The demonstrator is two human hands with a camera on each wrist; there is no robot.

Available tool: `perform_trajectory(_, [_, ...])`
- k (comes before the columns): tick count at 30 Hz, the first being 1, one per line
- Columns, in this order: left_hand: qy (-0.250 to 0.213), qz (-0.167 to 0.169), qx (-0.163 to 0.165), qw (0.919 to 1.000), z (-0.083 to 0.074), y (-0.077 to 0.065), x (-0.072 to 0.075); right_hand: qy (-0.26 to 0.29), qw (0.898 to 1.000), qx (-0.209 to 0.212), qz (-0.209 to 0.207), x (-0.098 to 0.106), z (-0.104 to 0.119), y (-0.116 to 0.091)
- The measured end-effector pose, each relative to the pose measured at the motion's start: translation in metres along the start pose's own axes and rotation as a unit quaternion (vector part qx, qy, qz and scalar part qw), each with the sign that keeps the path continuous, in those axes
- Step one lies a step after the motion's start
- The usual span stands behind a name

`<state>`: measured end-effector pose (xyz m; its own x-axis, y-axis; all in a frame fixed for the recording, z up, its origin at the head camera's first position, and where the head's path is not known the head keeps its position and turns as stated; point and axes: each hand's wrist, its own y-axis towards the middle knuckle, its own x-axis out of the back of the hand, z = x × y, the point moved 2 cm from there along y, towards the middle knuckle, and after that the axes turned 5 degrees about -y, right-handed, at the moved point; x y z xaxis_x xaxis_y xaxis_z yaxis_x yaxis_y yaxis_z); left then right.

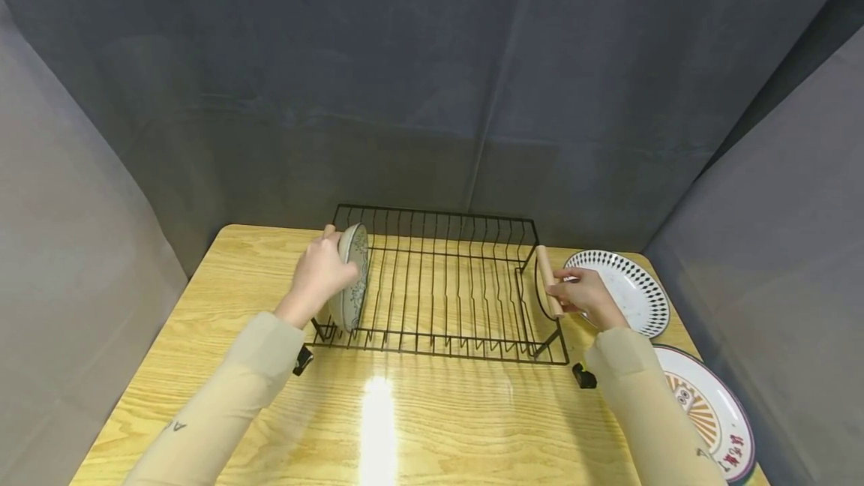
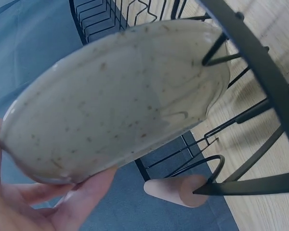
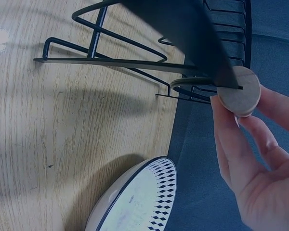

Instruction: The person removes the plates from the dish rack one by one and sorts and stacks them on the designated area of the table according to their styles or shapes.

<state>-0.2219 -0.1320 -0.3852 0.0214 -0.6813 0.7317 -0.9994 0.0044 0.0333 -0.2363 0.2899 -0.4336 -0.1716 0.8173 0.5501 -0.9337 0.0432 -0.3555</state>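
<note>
A black wire dish rack (image 1: 432,337) stands on the wooden table. At its left end a speckled off-white plate (image 1: 358,276) with a greenish floral pattern stands on edge between the wires. My left hand (image 1: 319,270) grips the top of this plate, and the left wrist view shows thumb and fingers at the rim of its speckled underside (image 2: 111,101). At the rack's other end, my right hand (image 1: 583,295) holds the round wooden handle (image 1: 548,281) between thumb and fingers. The left wooden handle (image 2: 176,190) sits just beyond the plate.
Right of the rack lies a white plate (image 1: 624,287) with a black diamond border. Nearer the front, another white plate (image 1: 715,388) carries an orange sunburst and red characters, partly behind the right sleeve. Dark curtains (image 1: 405,81) enclose the table (image 1: 324,426) at back and sides.
</note>
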Motion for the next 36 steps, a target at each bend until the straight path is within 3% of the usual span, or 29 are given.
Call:
perform_trajectory(10, [0.044,-0.005,0.013,0.9989,-0.001,0.008,0.000,0.005,1.000,0.001,0.001,0.000,-0.002,0.001])
perform_trajectory(21, [0.070,-0.022,-0.010,0.9972,-0.010,0.007,0.003,-0.011,1.000,-0.001,-0.001,0.001,-0.001,0.001])
perform_trajectory(28, [0.066,-0.053,-0.029,0.9960,-0.017,0.006,0.012,-0.007,1.000,0.002,0.000,0.000,-0.001,0.000])
perform_trajectory(36, [0.042,-0.100,-0.052,0.9927,-0.014,0.010,0.025,-0.002,1.000,0.004,-0.003,0.000,0.001,-0.002])
